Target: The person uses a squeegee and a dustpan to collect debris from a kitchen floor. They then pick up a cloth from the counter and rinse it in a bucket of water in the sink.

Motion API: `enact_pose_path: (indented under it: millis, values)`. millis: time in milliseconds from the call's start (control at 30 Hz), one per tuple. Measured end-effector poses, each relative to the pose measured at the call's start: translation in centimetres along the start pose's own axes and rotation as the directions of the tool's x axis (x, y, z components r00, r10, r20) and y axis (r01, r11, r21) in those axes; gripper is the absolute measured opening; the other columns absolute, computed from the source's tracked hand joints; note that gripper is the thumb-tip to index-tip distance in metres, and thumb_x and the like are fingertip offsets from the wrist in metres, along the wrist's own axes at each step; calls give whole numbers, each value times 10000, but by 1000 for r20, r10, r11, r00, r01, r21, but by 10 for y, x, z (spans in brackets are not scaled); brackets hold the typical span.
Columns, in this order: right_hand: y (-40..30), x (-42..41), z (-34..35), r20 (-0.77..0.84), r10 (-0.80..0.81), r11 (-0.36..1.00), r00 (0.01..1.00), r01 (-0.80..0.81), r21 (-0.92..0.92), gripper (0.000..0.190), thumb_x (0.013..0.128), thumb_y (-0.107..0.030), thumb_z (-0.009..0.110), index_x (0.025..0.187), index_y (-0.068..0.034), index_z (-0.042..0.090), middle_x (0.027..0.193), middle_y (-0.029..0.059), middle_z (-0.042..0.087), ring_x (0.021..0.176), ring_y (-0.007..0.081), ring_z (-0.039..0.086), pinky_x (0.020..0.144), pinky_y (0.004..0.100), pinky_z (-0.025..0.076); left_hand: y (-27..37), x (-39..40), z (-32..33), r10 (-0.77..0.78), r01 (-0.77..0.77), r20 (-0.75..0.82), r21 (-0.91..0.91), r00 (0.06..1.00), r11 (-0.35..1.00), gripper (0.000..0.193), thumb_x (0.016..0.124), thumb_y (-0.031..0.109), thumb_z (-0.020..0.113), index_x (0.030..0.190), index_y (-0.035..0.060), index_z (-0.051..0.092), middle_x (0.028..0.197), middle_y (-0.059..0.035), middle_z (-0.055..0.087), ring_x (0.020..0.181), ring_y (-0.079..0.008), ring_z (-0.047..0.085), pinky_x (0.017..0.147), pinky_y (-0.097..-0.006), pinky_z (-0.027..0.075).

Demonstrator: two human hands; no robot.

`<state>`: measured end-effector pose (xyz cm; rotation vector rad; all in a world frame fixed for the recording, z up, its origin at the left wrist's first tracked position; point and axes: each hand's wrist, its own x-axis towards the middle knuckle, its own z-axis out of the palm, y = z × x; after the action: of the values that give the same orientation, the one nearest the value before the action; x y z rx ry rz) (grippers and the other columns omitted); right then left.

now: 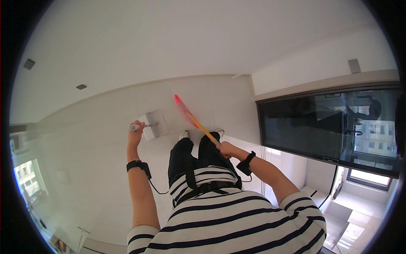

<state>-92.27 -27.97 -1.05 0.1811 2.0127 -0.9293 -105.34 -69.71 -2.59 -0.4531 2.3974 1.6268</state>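
My left hand (137, 126) grips the grey-white handle (134, 128) of a dustpan. The pale pan of the dustpan (156, 127) is at floor level, left of my shoes, with small teeth along part of it; I cannot tell whether anything lies in it. In my right hand (227, 149) is the orange-yellow stick of a broom (203, 127), slanting away from me to the upper left. At its far end the pink broom head (184, 109) is over the floor, to the right of the dustpan and apart from it.
Light floor tiles (104, 120) run up to a white wall (190, 38) ahead. To the right stands a dark-framed glass door (298, 123) with reflections. My white shoes (184, 135) are between the dustpan and the broom stick. A room with a window (369, 179) shows at the lower right.
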Motion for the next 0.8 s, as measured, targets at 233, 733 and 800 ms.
enact_pose_path:
  millis: [233,733,800]
  values:
    - [-37,58,11,173,221,945,960,-254,204,361,838,-300,461,613,-18,460,440,45,431,304,165,411,297,288,342,0,1,0,57,-56,-10,61,998,997,226,772,254,602,726,51,512,695,-8,470,573,-91,452,536,-248,391]
    - [-71,24,-14,5,-24,978,1000,25,-207,390,838,-313,435,708,46,511,608,162,541,431,260,529,433,382,428,-16,0,-2,-12,11,-31,-48,999,999,210,760,244,616,754,56,522,715,-12,485,583,-93,470,544,-251,398]
    - [-56,38,2,-108,-157,961,982,127,-247,414,839,-304,419,661,56,518,602,200,544,489,283,568,457,392,438,-10,1,2,1,-2,-25,-28,1000,1000,212,761,246,614,749,57,520,728,-18,483,580,-100,472,545,-258,398]
